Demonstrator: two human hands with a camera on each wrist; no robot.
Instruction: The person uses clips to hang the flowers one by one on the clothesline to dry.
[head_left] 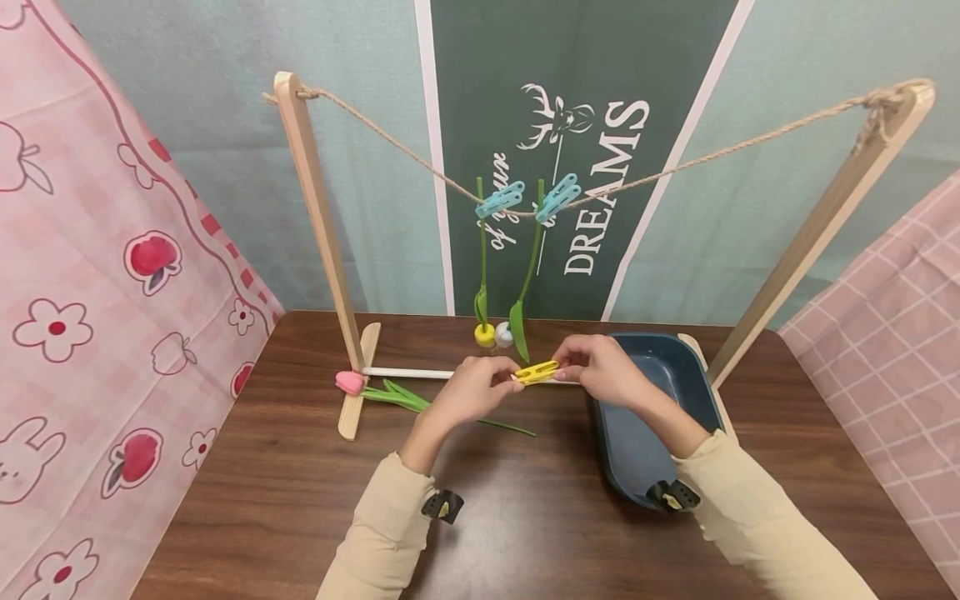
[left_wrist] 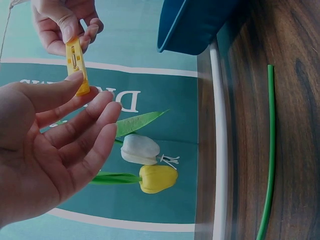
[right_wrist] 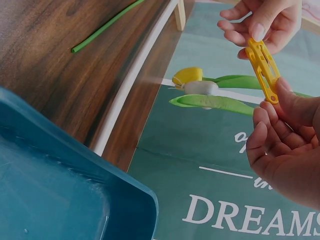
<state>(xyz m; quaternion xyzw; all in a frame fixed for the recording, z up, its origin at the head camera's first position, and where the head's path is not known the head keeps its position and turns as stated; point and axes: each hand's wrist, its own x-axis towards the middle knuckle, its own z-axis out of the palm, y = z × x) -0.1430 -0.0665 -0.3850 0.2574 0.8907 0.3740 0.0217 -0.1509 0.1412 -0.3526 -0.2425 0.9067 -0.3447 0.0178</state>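
A yellow clothespin [head_left: 537, 372] is held between both hands in front of the rope. My left hand [head_left: 482, 386] pinches one end with thumb and forefinger; my right hand [head_left: 598, 367] pinches the other end. In the left wrist view the clothespin [left_wrist: 76, 67] spans from one thumb to the other. Two blue clothespins [head_left: 501, 199] clip two stems to the sagging rope [head_left: 405, 148]. A yellow tulip [head_left: 484, 335] and a white tulip [head_left: 504, 334] hang head down from them. On the table a pink tulip [head_left: 349, 382] lies with its stem partly behind my left forearm.
Wooden posts [head_left: 318, 217] on feet carry the rope at both sides, with a white rod [head_left: 412, 373] low between them. A blue basin [head_left: 652, 467] stands under my right forearm on the brown table [head_left: 510, 517]. A printed cloth [head_left: 480, 50] hangs behind.
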